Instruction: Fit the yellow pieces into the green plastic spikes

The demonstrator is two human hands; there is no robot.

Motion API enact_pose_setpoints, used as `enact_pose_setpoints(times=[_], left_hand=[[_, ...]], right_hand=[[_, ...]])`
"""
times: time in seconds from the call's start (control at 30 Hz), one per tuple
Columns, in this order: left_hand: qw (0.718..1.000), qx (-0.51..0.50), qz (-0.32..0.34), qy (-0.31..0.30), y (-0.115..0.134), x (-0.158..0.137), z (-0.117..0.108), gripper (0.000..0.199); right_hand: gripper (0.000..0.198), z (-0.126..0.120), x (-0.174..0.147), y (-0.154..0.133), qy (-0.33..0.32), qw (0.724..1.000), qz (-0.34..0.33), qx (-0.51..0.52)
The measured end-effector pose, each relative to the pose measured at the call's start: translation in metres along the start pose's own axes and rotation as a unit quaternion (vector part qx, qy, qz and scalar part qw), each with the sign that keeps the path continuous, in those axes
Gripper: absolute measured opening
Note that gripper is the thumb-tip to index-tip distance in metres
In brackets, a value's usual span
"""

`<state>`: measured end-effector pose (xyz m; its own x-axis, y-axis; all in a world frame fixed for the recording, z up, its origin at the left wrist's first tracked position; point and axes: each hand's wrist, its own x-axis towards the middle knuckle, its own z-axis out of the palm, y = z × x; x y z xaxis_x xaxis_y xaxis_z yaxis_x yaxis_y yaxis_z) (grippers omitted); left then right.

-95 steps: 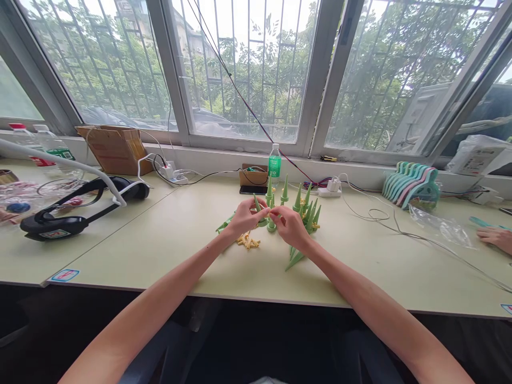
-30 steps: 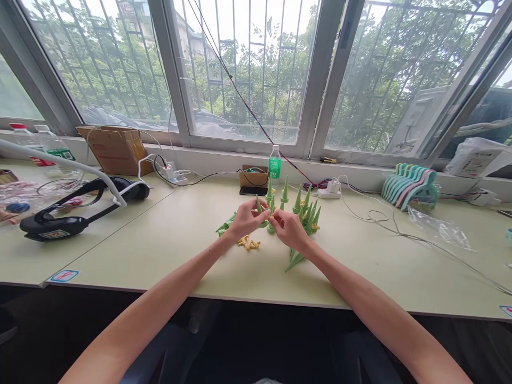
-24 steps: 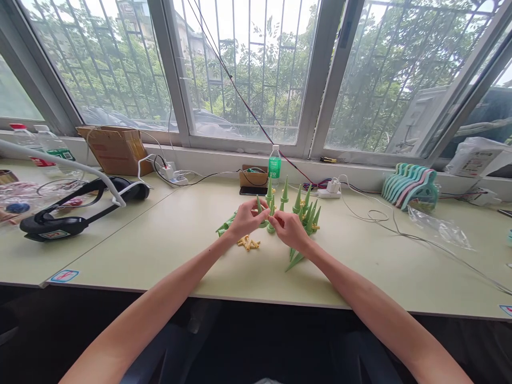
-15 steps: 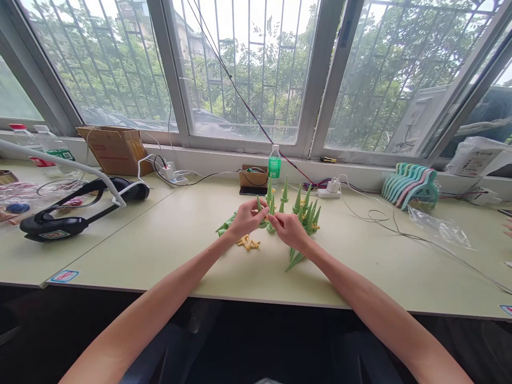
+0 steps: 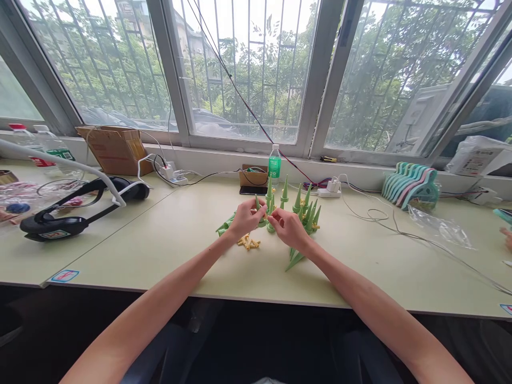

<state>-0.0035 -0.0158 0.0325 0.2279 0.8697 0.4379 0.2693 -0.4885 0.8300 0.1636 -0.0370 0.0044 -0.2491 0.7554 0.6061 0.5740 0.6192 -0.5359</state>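
Left arm [image 5: 160, 288] reaches in from near left, right arm [image 5: 372, 301] from near right. Left hand [image 5: 245, 217] curled; right hand [image 5: 287, 225] pinching, fingertips [image 5: 273, 218] just beside it.

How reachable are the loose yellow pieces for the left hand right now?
Likely yes: the yellow pieces lie on the table close to the left hand, with nothing visible on top, though it is holding a green spiked piece.

Held green cone [image 5: 257, 202]: in left hand [image 5: 247, 216], point up, slight lean, lower part partly hidden by fingers. Small yellow piece [image 5: 265, 216]: at the cone's near side, beside right hand's [image 5: 276, 218] fingertips; whether gripped, too small to tell. Loose yellow pieces [image 5: 248, 243]: stick-like, heaped flat on counter [image 5: 160, 250], below left hand.
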Motion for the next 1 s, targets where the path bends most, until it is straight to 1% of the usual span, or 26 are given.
enact_pose_setpoints(times=[0.13, 0.3, 0.5, 0.67, 0.87, 0.93, 1.0], left_hand=[[1.0, 0.007, 0.001, 0.002, -0.0012, 0.0008, 0.0004, 0.027], [1.0, -0.007, -0.012, 0.007, -0.0009, 0.0013, 0.0, 0.028], [1.0, -0.006, -0.008, 0.007, -0.0006, 0.0009, 0.0, 0.027], [1.0, 0.0, -0.007, -0.004, -0.0017, 0.0, 0.0009, 0.027], [1.0, 0.003, -0.002, -0.015, -0.0026, -0.0002, 0.0018, 0.028], [1.0, 0.005, -0.004, -0.014, -0.0021, -0.0001, 0.002, 0.029], [1.0, 0.006, -0.007, -0.008, -0.0017, 0.0001, 0.002, 0.029]], right_hand=[[0.021, 0.0013, 0.0002, 0.0014, 0.004, 1.0, -0.01, 0.009], [0.015, 0.0004, 0.0004, 0.0, 0.009, 0.999, -0.021, 0.027], [0.015, 0.0002, 0.0003, 0.0, 0.006, 0.999, -0.017, 0.028], [0.023, 0.0012, 0.0009, 0.0025, 0.001, 1.0, -0.005, 0.012], [0.046, 0.0017, 0.0006, 0.0042, -0.015, 0.999, 0.02, -0.033], [0.049, 0.0016, 0.0004, 0.0041, -0.017, 0.999, 0.029, -0.038], [0.047, 0.0014, 0.0004, 0.0035, -0.012, 0.999, 0.034, -0.04]])
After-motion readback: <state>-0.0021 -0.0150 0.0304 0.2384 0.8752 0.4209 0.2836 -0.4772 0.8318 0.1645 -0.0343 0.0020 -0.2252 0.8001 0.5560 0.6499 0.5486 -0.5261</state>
